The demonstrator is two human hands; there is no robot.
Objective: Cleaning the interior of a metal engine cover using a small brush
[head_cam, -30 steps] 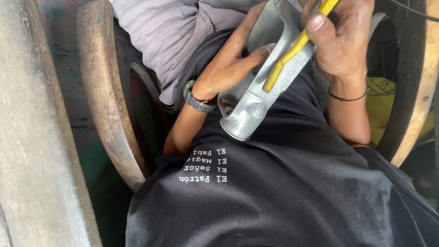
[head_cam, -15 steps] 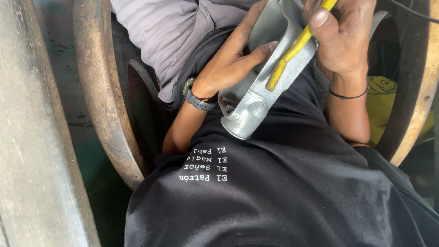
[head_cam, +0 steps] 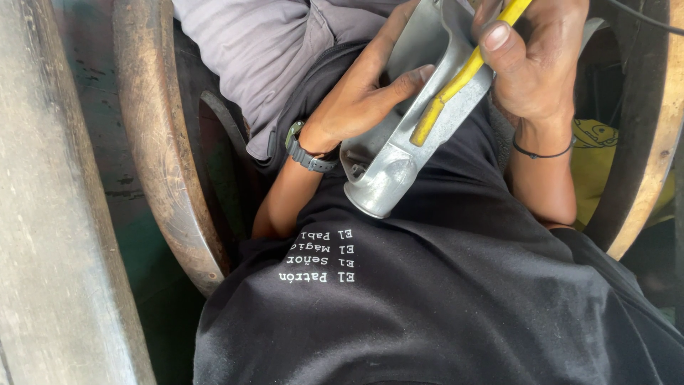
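— Silvery cast metal, that bracket. Has anything changed since a second ago?

— Barely; it sits a touch higher against the black shirt, grips unchanged.

— Who holds what?

— The left hand clasps the bracket from its nine o'clock side, thumb pressed inside the channel. The right hand is clenched around a yellow-handled tool lying in that channel.

— Which way does it run?

— Long axis from one o'clock down to seven o'clock, rounded socket end lowest, over the lap between the wooden rims.

Person's lap in black shirt, cast metal part resting on it
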